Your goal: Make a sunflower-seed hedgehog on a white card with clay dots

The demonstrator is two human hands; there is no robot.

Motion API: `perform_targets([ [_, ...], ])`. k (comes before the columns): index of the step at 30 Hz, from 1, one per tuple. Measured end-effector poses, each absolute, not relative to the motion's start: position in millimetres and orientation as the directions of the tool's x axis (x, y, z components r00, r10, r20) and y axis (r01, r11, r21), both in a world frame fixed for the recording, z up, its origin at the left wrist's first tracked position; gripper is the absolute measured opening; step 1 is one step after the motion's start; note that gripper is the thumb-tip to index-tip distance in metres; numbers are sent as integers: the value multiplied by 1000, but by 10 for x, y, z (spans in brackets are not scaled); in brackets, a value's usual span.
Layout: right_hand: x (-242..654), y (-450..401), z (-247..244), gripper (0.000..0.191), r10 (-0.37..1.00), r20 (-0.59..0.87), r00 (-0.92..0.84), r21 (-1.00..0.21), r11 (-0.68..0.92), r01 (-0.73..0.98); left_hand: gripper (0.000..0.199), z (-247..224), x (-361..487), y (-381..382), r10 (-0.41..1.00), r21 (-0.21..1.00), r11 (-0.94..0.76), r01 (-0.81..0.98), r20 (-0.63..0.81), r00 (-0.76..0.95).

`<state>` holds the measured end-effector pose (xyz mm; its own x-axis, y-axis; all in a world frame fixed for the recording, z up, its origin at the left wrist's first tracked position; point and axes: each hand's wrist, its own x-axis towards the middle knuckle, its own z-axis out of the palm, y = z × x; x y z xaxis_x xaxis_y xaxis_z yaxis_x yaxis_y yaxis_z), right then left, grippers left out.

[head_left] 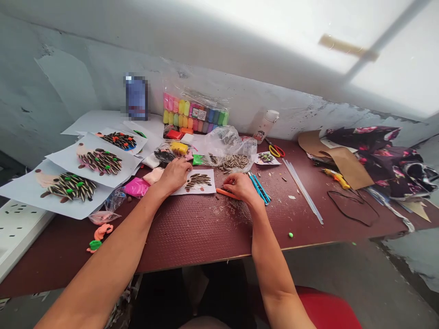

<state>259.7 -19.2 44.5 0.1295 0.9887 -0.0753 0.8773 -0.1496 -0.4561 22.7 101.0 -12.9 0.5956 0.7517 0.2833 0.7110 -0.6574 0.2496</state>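
Sunflower-seed hedgehog (198, 181) on a white card (206, 191) lies mid-frame on the counter (192, 237); left hand (174, 176) rests open at the card's edge, right hand (240, 188) curls beside an orange clay roll (224, 193), its grip unclear.

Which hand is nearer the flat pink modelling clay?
Left: the left hand rests just right of the pink clay; the right hand is farther right, past the white seed-covered card.

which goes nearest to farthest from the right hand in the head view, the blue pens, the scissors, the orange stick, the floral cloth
From the right hand:
1. The orange stick, just under and left of the fingers
2. The blue pens, just to its right
3. The scissors, farther right, toward the wall
4. The floral cloth, far right of the table
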Motion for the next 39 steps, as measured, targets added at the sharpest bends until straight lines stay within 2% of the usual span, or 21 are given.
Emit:
perform_targets([
  [7, 2554, -210, 440, 9, 996, -79, 48, -394, -76, 916, 29, -147, 221, 1025, 751, 259, -658, 707, 288, 594],
  [10, 2525, -216, 469, 9, 996, -49, 76, -378, -89, 921, 29, -145, 219, 1024, 753, 266, -656, 706, 283, 594],
  [14, 2445, -220, 465, 9, 992, 78, 103, -484, -53, 874, 27, -137, 220, 1015, 750, 276, -660, 699, 284, 597],
  [17, 2339, -215, 421, 13, 988, 153, -12, -583, 100, 807, 26, -130, 223, 1009, 749, 275, -661, 698, 291, 595],
  [19, 2253, -213, 386, 16, 980, 183, -80, -596, 175, 783, 27, -125, 226, 1006, 749, 276, -662, 697, 291, 595],
  [23, 2099, -220, 344, 12, 970, 197, -141, -537, 227, 813, 27, -118, 231, 1004, 753, 279, -657, 701, 285, 593],
  [28, 1996, -233, 327, 13, 974, 185, -131, -451, 203, 869, 28, -128, 229, 1011, 747, 288, -664, 690, 289, 598],
  [39, 1890, -228, 313, 18, 979, 170, -109, -371, 166, 914, 29, -148, 232, 1018, 740, 274, -671, 689, 305, 599],
])
